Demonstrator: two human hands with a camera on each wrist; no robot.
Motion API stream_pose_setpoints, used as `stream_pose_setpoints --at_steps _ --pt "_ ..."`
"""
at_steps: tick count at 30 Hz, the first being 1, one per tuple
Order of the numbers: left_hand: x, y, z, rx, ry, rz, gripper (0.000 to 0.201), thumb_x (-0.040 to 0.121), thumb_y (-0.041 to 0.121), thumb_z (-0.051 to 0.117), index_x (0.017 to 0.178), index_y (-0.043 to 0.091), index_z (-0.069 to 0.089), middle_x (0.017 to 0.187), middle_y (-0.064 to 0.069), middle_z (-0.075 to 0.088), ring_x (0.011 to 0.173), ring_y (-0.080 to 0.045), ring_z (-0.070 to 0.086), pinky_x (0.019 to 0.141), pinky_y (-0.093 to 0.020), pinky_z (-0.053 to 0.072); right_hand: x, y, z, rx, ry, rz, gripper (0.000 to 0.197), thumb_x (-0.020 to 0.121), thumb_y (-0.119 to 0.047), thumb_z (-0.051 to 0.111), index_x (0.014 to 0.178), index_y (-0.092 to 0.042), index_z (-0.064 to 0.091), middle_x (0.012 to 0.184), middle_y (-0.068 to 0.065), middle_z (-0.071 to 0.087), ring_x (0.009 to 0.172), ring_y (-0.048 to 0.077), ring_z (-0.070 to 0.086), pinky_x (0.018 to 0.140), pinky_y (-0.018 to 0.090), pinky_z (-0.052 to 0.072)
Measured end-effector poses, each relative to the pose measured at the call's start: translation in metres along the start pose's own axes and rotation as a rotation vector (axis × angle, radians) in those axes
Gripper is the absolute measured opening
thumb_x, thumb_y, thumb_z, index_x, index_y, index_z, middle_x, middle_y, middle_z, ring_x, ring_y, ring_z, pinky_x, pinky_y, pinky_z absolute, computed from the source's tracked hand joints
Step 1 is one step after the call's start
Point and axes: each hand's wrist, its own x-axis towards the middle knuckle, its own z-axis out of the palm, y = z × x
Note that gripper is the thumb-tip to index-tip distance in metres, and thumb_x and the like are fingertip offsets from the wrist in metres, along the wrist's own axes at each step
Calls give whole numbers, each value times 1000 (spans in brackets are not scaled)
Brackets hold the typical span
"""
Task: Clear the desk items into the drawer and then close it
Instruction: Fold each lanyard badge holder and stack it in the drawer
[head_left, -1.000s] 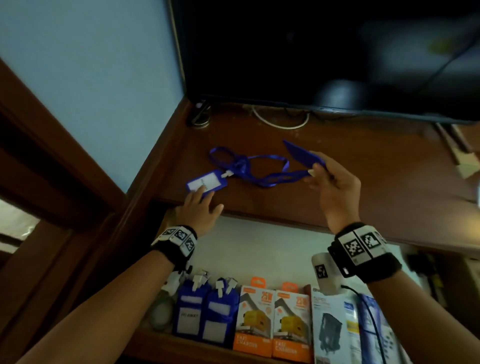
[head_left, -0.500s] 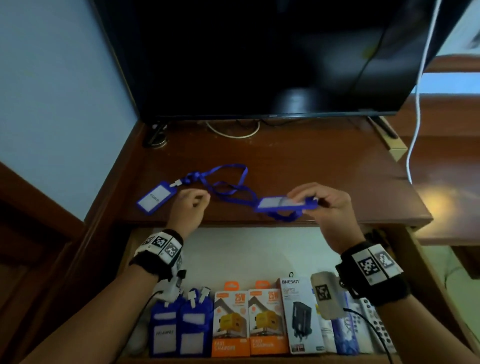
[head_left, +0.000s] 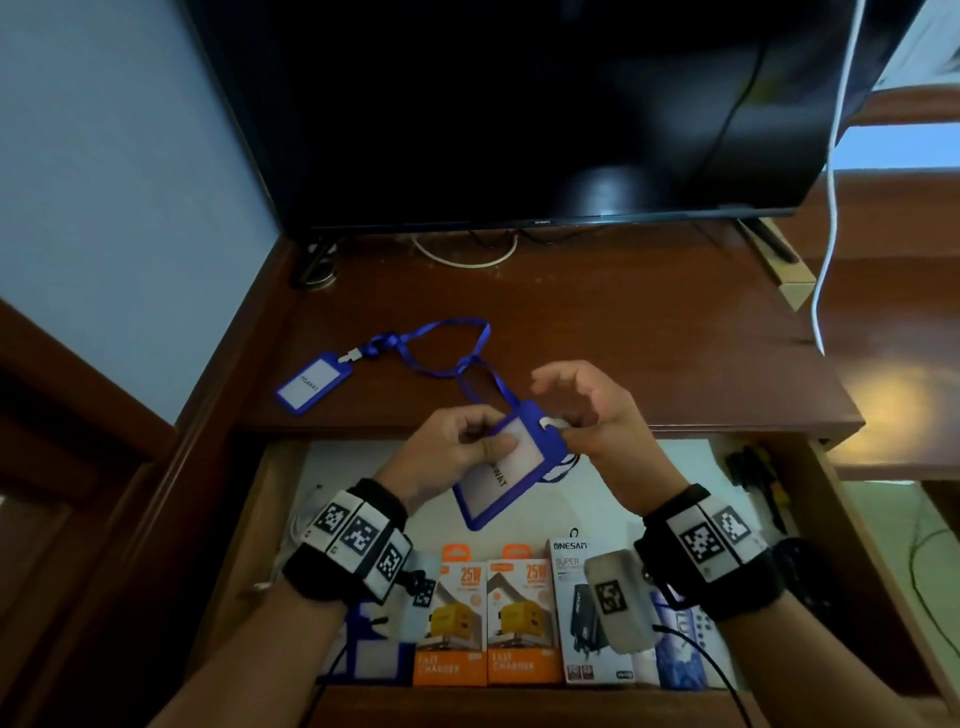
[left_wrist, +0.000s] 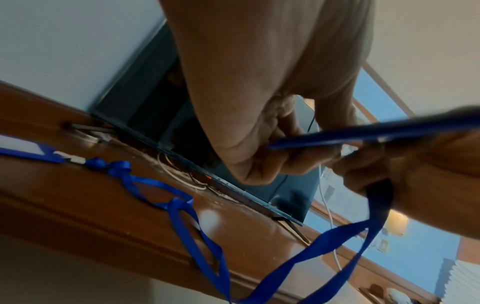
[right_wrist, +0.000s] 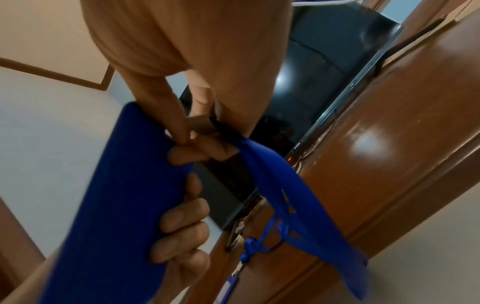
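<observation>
Two blue badge holders with lanyards: one (head_left: 310, 383) lies on the desk (head_left: 623, 332) above the open drawer (head_left: 249, 519), the other (head_left: 506, 467) is held over the drawer. In the drawer's front row: two orange charger boxes (head_left: 451, 618) (head_left: 523, 618) side by side and one white charger box (head_left: 574, 613) right of them. One television (head_left: 519, 104) stands behind on the desk.

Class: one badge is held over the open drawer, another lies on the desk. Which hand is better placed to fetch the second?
Left, probably. The desk badge lies left of the left hand; the right hand pinches the held badge by its clip.
</observation>
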Motion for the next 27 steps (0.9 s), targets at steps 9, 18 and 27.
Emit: stream_pose_setpoints --at_steps 9,18,27 --pt "-4 2 6 210 93 -196 16 94 11 56 106 21 59 100 -6 69 83 -22 69 71 -37 56 3 27 -16 -426 -8 166 10 76 -11 77 77 -6 69 68 14 64 57 19 51 58 34 42" --pt "-5 13 23 -315 496 -158 19 93 5 56 110 12 60 110 -15 68 92 -30 66 80 -45 55 -8 32 19 -153 66 19 12 93 -20 57 92 -8 57 81 10 61 72 25 56 68 41 48" --pt "-25 37 18 -249 374 -72 34 90 1 57 113 24 47 119 -4 59 100 -19 62 77 -34 57 -16 22 29 -42 -48 17 16 98 -22 45 108 -22 58 100 2 68 91 16 67 73 30 56"
